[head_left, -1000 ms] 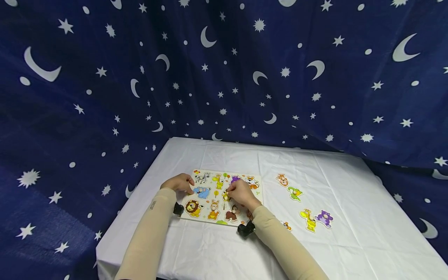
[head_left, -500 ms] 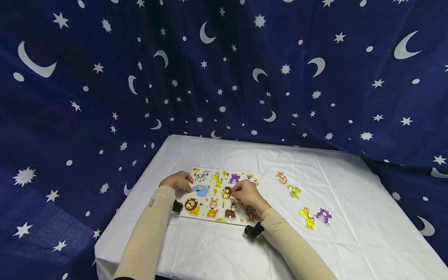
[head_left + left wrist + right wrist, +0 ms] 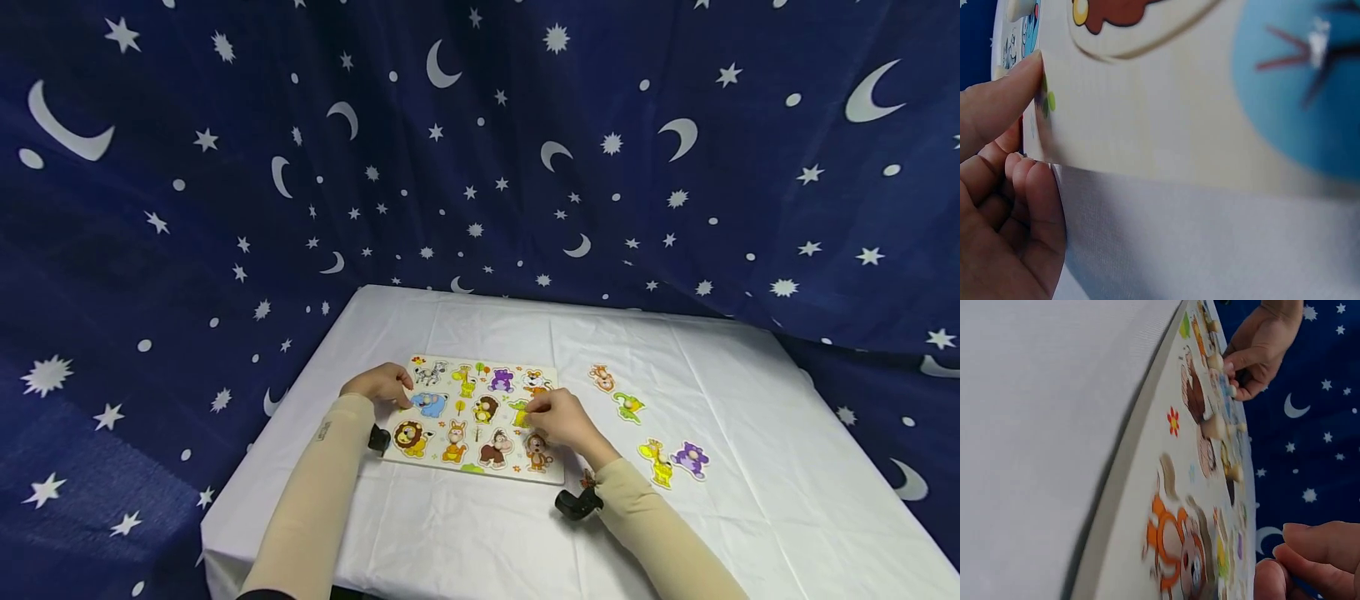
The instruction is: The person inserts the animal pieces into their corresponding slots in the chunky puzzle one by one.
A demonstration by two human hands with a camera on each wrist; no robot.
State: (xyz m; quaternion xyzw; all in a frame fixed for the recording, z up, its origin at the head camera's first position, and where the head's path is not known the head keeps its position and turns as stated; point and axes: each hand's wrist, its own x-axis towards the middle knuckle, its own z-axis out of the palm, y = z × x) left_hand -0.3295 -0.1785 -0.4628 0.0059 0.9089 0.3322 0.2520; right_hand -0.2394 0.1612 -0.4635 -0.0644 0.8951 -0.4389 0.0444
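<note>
I can't make out the whole green animal [image 3: 518,414] on the puzzle board [image 3: 432,461]; the right hand [image 3: 564,421] covers some. Only a scrap of an orange piece [image 3: 587,477] shows by the black wrist camera [image 3: 576,504]. My left wrist view crops a brown figure [image 3: 1116,14]; my right blurs an orange one [image 3: 1172,540].

The print [image 3: 323,431] on the left sleeve [image 3: 309,500] is unreadably small.

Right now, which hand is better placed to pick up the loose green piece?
Right, I'd judge. The right hand is above the side of the puzzle board nearest the loose green piece. The left hand is farther away, pinching the board's opposite edge.
</note>
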